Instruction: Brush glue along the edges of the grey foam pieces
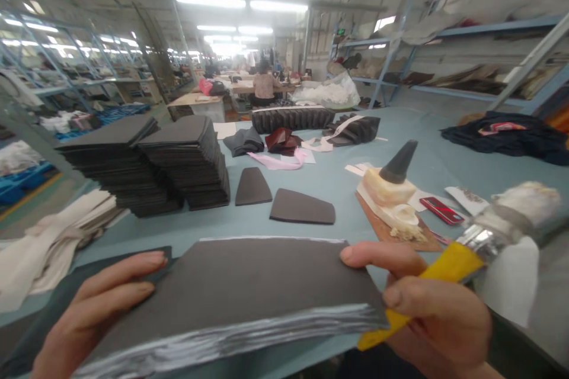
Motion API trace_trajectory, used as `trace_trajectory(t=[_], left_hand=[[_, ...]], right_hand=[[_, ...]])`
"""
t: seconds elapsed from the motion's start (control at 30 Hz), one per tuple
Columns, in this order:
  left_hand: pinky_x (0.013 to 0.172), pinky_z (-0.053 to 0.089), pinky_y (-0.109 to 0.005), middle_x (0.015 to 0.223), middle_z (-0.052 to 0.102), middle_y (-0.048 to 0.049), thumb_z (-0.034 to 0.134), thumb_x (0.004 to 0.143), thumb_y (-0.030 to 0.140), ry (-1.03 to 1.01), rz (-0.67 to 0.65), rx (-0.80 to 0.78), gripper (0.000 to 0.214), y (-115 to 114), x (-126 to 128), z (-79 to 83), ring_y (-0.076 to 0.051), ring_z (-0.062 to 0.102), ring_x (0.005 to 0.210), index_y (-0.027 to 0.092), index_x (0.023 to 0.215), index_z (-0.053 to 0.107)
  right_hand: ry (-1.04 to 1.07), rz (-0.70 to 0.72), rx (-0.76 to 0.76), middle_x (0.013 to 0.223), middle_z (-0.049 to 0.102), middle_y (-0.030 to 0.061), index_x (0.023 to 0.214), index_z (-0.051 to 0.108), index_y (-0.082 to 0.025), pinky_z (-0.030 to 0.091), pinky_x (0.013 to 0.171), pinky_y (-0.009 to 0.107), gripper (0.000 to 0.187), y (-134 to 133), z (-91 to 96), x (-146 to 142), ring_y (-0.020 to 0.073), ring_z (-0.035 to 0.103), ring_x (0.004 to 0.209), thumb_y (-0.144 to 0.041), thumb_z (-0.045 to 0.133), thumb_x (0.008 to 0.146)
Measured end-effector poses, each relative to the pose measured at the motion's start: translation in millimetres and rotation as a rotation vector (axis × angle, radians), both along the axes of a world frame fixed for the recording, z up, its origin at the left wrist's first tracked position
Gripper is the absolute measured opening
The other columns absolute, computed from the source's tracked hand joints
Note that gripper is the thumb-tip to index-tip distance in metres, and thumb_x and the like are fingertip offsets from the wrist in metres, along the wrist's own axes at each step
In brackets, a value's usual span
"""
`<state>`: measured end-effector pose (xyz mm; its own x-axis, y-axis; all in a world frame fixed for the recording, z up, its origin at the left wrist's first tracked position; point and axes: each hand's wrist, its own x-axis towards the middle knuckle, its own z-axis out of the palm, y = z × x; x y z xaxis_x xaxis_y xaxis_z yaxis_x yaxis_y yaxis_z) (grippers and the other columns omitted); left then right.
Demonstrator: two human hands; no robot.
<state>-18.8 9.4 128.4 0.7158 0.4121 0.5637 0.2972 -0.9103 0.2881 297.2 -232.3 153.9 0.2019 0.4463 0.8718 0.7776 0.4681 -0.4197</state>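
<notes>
Left hand [102,308] lies flat, fingers extended, on the stack [249,284] at the near edge of the surface [418,130]. Right hand [435,314] grips the brush [444,266], its thumb steadying the stack's corner. The stack's near edge is coated glossy grey.

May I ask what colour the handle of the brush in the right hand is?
Yellow: the brush handle in the right hand, best seen in head view.

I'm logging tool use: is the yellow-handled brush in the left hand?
No, the right hand grips the yellow-handled brush; the left hand lies flat on the grey sheet.
</notes>
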Motion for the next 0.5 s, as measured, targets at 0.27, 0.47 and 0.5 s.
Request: trace_trajectory(t=[0.27, 0.47, 0.5], left_hand=[[0.079, 0.069, -0.037, 0.101, 0.079, -0.0022, 0.079, 0.083, 0.046, -0.513, 0.311, -0.413, 0.02, -29, 53, -10.6, -0.024, 0.077, 0.086, 0.031, 0.095, 0.073], [0.046, 0.047, -0.014, 0.064, 0.071, 0.0007, 0.084, 0.07, 0.057, -0.461, 0.421, -0.57, 0.037, -14, 58, 1.4, -0.012, 0.062, 0.05, 0.023, 0.078, 0.071], [0.046, 0.046, -0.013, 0.063, 0.07, 0.0007, 0.083, 0.071, 0.057, -0.43, 0.409, -0.593, 0.037, -12, 58, 4.5, -0.011, 0.061, 0.05, 0.023, 0.077, 0.071]], right_hand=[[0.343, -0.104, 0.111, 0.099, 0.078, -0.002, 0.098, 0.054, -0.026, 0.064, 0.061, 0.02, 0.033, 32, -12.0, -18, 0.0102, 0.075, 0.068, -0.004, 0.077, 0.089], [0.328, -0.287, -0.016, 0.083, 0.071, -0.0049, 0.091, 0.056, -0.026, 0.056, 0.056, 0.021, 0.029, 48, -17.5, -8, 0.0086, 0.063, 0.059, -0.02, 0.084, 0.087], [0.323, -0.289, -0.033, 0.083, 0.071, -0.0046, 0.091, 0.056, -0.026, 0.057, 0.058, 0.022, 0.029, 50, -18.6, -5, 0.0095, 0.065, 0.063, -0.021, 0.084, 0.086]])
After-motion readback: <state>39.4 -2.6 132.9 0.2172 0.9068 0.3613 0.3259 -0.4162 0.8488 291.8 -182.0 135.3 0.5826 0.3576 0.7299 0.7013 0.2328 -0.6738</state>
